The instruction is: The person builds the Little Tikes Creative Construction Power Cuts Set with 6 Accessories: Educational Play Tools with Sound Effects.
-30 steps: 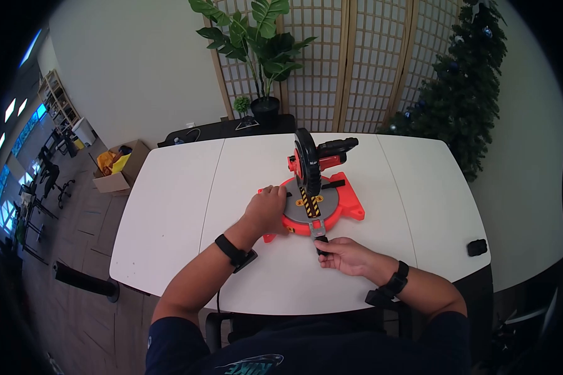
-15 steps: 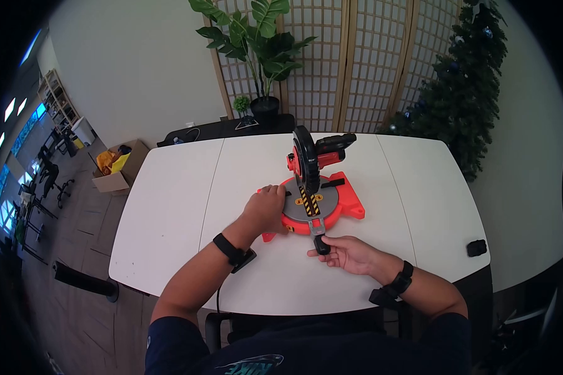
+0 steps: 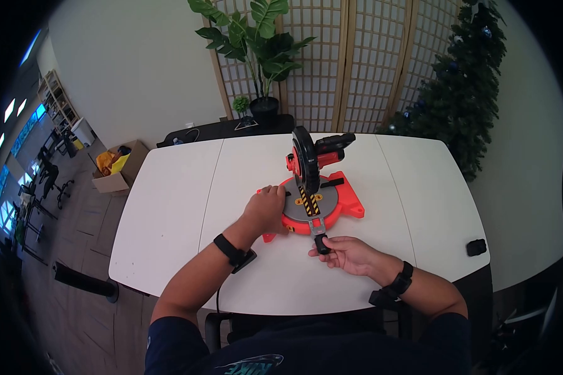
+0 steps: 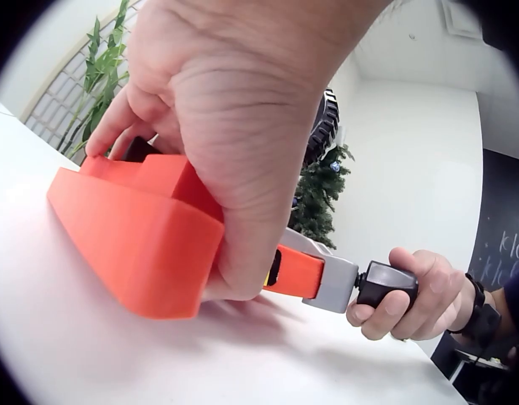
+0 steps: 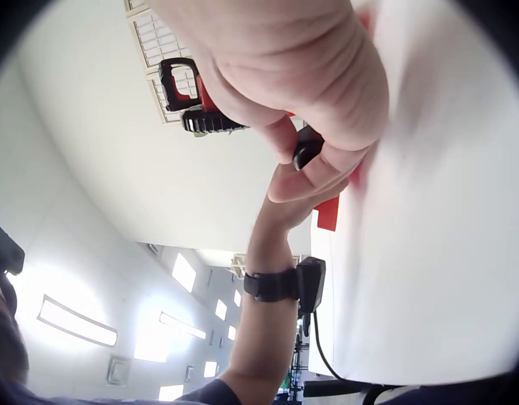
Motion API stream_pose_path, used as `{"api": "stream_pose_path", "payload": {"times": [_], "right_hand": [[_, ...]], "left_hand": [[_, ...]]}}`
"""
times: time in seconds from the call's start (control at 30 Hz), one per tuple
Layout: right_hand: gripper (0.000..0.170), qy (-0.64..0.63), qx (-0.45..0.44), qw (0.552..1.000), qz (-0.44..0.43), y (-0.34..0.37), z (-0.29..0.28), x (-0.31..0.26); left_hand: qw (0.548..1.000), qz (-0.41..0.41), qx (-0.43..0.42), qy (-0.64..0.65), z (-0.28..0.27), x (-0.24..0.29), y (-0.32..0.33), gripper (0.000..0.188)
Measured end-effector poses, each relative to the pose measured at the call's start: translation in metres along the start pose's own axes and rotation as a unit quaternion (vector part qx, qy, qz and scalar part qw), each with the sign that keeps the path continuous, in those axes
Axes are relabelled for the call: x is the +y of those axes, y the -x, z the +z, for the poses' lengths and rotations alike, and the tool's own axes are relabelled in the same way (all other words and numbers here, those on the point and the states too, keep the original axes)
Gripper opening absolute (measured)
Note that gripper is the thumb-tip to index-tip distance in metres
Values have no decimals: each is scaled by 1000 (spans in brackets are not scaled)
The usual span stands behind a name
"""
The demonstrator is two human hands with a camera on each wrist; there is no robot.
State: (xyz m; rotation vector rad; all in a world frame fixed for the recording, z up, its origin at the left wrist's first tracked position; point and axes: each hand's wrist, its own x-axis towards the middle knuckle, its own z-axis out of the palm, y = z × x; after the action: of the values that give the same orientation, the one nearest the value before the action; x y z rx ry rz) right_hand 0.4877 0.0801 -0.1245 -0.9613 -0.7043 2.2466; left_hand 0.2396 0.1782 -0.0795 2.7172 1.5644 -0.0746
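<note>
A toy miter saw (image 3: 331,209) with an orange base and grey round turntable stands on the white table (image 3: 169,219). Its black blade guard (image 3: 304,161) is raised, the black handle (image 3: 336,143) pointing back and right. My left hand (image 3: 266,209) grips the left side of the base, fingers over its top edge and thumb low at the front, as the left wrist view shows. At the front, my right hand (image 3: 353,255) holds the black knob (image 4: 386,284) on the grey arm between thumb and curled fingers. The right palm partly covers the knob in the right wrist view.
A small black object (image 3: 476,247) lies at the table's right edge. Behind the table are a potted plant (image 3: 264,107), a lattice screen (image 3: 316,75) and a decorated tree (image 3: 450,106). A cardboard box (image 3: 134,164) sits on the floor at left.
My right hand has shifted its fingers on the knob, which shows more than before. The raised saw head has moved slightly left. My left hand stays in place on the base.
</note>
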Motion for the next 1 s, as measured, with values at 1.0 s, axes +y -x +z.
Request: {"api": "stream_pose_path", "payload": {"times": [1.0], "right_hand": [[30,-19,-35,999,-15,-2,0,2]], "left_hand": [[1000,2,6,21,1,-2,0,105]]}}
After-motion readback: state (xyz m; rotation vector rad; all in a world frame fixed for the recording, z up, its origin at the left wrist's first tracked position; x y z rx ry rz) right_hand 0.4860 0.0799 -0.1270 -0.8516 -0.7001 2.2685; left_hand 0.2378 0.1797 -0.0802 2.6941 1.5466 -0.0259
